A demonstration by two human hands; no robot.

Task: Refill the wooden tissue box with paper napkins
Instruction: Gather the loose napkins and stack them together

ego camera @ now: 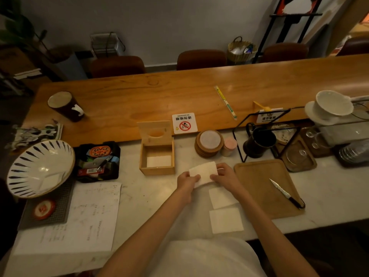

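White paper napkin (202,173) is soft and light; left hand (186,179) and right hand (225,175) pinch its ends, just by the open wooden tissue box (157,156) on the table (151,194). Hold edges gently.

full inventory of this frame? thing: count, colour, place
wooden tissue box: 1, light wood, lid open, counter centre, napkins inside
napkin: 1, white, held in both hands
loose napkins: 2, white, counter below the hands
no-smoking sign: 1, white and red, behind box
coasters: 1 stack, cork, right of box
cutting board: 1, wood, right
knife: 1, dark handle, on board
striped bowl: 1, white and black, left
dark mug: 1, far left on wooden bar
papers: white, lower left
left hand: grips napkin's left edge
right hand: grips napkin's right edge
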